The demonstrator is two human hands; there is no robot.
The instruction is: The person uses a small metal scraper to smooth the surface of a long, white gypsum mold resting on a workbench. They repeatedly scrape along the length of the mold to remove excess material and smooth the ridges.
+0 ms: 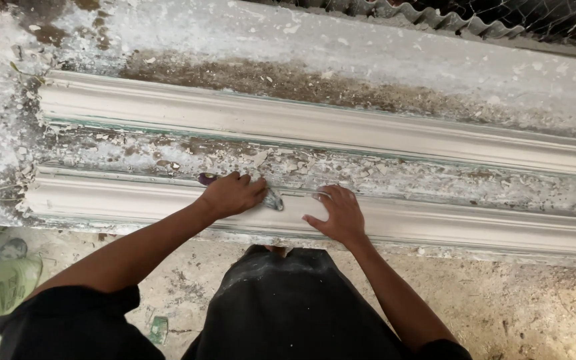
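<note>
Here, the left hand (233, 195) clasps a scraper (272, 199); just beside it, the right hand (339, 215) lies splayed, holding nothing, on the plaster cornice moulding (448, 223).

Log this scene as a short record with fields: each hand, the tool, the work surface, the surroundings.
left hand: left hand closed around a scraper
tool: scraper, blade tip showing past the fingers, purple handle end behind
right hand: right hand flat, fingers spread, on the near moulding
work surface: near moulding and far moulding, long white plaster strips lying side by side
between them: plaster flakes
below: dusty floor
</note>
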